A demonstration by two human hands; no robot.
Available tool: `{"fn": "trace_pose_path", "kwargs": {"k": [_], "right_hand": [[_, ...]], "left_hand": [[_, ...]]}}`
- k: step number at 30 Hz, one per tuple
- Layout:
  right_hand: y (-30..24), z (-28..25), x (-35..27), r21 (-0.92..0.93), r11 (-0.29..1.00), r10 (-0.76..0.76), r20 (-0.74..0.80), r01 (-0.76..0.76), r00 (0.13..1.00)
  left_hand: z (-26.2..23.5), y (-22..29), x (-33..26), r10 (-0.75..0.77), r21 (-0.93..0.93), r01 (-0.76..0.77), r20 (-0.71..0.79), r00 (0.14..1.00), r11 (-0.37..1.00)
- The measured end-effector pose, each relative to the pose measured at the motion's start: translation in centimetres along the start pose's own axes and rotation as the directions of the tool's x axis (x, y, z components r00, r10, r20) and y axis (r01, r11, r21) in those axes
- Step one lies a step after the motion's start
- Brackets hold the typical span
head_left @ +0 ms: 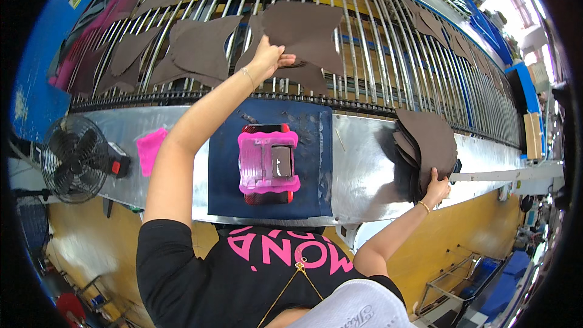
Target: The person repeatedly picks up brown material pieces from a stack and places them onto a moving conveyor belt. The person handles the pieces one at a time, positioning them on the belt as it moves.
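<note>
My left hand (273, 59) reaches over the roller conveyor, its fingers closed at the near-left edge of a large brown cut fabric piece (313, 33). That piece overlaps another brown piece lying on the rollers. Down at the right, on the metal table, my right hand (436, 191) grips the near edge of a stack of brown cut pieces (434, 146), thumb on top; its other fingers are partly hidden. Between my arms a pink frame-shaped fixture (267, 161), with red and black ends and a dark rectangular window, rests on a dark blue mat (316, 188).
More brown pieces (203, 48) lie in rows along the conveyor (388, 48). At the left of the metal table (358, 176) stand a black fan (76, 158) and a pink cloth (152, 150). A pale bar (507, 175) juts in at the right.
</note>
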State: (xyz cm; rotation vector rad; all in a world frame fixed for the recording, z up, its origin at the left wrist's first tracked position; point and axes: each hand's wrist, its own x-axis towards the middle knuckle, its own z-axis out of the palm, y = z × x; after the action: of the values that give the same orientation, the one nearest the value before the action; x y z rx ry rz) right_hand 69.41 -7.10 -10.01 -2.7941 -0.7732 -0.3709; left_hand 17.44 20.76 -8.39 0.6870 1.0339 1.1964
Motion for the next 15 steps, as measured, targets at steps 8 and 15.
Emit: {"fn": "trace_pose_path", "kwargs": {"k": [8, 15], "right_hand": [[-2.4, -1.8, -1.4, -0.040, 0.994, 0.094, -0.092, -0.098, 0.991], [-4.2, -3.9, -2.6, -0.130, 0.966, 0.222, -0.038, -0.225, 0.974]], "left_hand": [[-2.5, -3.4, 2.4, -0.144, -0.019, 0.145, 0.022, 0.989, 0.989], [-3.0, -0.2, -0.9, -0.125, 0.310, 0.145, -0.083, 0.989, 0.940]]}}
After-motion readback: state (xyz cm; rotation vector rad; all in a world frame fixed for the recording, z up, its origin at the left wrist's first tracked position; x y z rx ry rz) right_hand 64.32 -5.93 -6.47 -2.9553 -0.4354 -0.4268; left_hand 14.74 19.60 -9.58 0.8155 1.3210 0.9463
